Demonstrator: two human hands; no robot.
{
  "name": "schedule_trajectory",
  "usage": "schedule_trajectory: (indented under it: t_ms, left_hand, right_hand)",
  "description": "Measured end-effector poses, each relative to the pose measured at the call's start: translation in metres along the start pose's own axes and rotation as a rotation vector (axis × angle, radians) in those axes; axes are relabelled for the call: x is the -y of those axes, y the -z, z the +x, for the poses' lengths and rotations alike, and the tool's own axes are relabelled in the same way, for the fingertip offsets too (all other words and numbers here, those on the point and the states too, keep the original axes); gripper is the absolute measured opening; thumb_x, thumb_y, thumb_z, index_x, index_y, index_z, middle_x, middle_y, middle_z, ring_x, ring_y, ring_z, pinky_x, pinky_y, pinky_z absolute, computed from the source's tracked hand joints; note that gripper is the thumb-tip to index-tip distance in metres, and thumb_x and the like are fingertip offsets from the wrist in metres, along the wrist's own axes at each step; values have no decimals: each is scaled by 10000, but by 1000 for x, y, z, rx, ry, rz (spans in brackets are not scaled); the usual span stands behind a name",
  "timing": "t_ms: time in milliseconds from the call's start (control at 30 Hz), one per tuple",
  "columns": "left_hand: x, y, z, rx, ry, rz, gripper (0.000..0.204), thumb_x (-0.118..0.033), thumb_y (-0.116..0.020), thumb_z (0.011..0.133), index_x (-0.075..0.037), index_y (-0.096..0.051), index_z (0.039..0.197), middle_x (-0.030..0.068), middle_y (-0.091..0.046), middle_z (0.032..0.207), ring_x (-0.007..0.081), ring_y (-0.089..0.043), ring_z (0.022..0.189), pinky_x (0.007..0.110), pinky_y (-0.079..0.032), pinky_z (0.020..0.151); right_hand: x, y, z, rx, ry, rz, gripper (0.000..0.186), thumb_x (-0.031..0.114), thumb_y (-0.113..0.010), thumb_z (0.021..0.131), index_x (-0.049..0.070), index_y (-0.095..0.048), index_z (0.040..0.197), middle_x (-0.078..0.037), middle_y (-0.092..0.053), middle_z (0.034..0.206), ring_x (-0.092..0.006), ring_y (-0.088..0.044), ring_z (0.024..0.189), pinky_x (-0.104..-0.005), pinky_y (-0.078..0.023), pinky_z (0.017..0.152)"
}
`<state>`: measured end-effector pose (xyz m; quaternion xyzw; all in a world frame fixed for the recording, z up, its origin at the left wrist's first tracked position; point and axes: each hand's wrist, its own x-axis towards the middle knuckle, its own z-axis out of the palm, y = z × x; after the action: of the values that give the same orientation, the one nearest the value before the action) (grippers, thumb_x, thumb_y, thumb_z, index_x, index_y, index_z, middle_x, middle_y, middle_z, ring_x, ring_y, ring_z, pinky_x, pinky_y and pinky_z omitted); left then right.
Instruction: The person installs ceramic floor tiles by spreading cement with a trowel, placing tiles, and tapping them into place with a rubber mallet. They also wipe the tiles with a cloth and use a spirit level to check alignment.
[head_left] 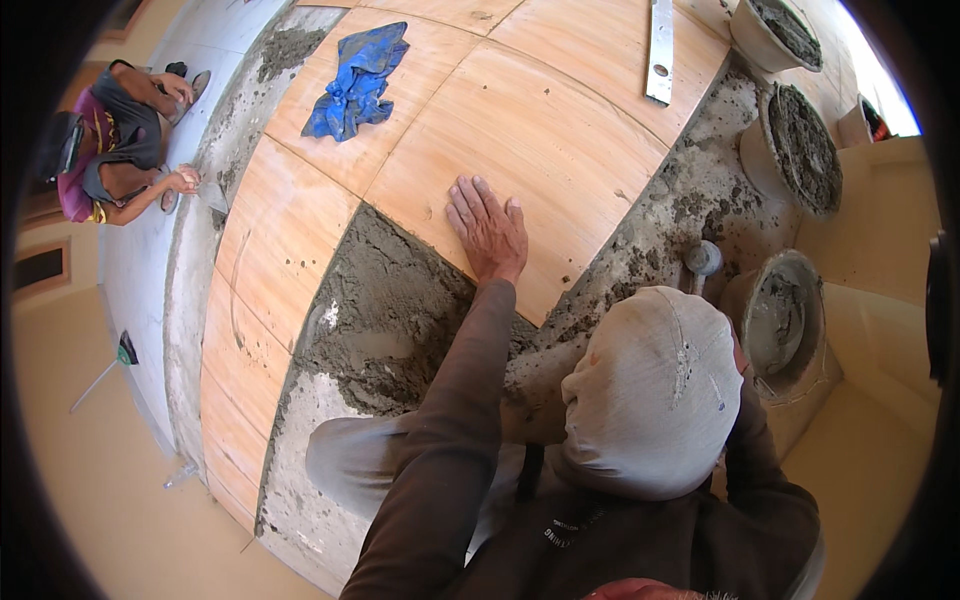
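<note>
Where one wood-patterned tile (560, 150) borders a patch of grey mortar (385, 290), the left hand (489, 232) lies palm down on that tile, its fingers extended, slightly parted and gripping nothing. The right hand is hidden behind one raised grey knee (650, 390), so I cannot tell how its fingers stand. To the right are one mallet (704, 258) and four buckets (757, 160), three containing grey mix. Farther off lie one metal level (660, 50) and one crumpled blue sheet (355, 85); one co-worker (128, 140) holds one trowel (212, 197).

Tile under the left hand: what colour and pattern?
The tile is pale orange with fine streaks, clearest in the head view.
</note>
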<state>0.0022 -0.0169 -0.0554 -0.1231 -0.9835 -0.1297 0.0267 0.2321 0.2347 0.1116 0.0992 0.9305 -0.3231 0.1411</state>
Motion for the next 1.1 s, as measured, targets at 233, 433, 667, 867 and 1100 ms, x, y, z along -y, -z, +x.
schedule_trajectory:
  t_ms: [233, 433, 667, 867, 1100]
  left_hand:
    - [-12, 13, 7, -86, -22, 84, 690, -406, -432, 1090, 57, -295, 1584, 273, -246, 1677, 430, -234, 1560, 564, -187, 1268]
    - [-14, 21, 13, -6, 3, 72, 687, -400, -442, 1079, 61, -322, 1574, 287, -260, 1666, 442, -229, 1558, 569, -172, 1271]
    - [-1, 24, 8, 330, -4, 397, 911, -482, -573, 973, 133, -260, 1568, 312, -186, 1681, 440, -160, 1589, 572, -151, 1287]
    - [-8, 10, 6, 88, 10, -12, 940, -455, -588, 954, 142, -223, 1581, 278, -159, 1702, 438, -156, 1589, 574, -144, 1284]
    - [-13, 23, 13, 27, 35, 96, 741, -424, -476, 1064, 56, -287, 1597, 279, -236, 1686, 448, -209, 1565, 582, -173, 1256]
  right_hand:
    - [137, -39, 302, -364, 570, -41, 414, 414, -615, 1039, 58, -613, 1250, -167, -630, 1116, -387, -680, 957, -460, -567, 806]
    - [280, -77, 466, -433, 810, -269, 708, 651, -616, 954, 194, -559, 1491, -222, -518, 1460, -525, -456, 1383, -700, -363, 1095]
    - [303, -121, 542, -319, 653, -386, 754, 680, -657, 895, 330, -511, 1547, -186, -437, 1592, -528, -370, 1470, -703, -298, 1151]
    - [259, -126, 562, -476, 606, -375, 463, 401, -743, 863, 294, -690, 1310, -104, -588, 1398, -417, -516, 1322, -610, -384, 997]
    - [139, -68, 517, -716, 508, -322, 527, 393, -792, 847, 247, -646, 1332, -144, -583, 1263, -362, -552, 1140, -529, -434, 927]
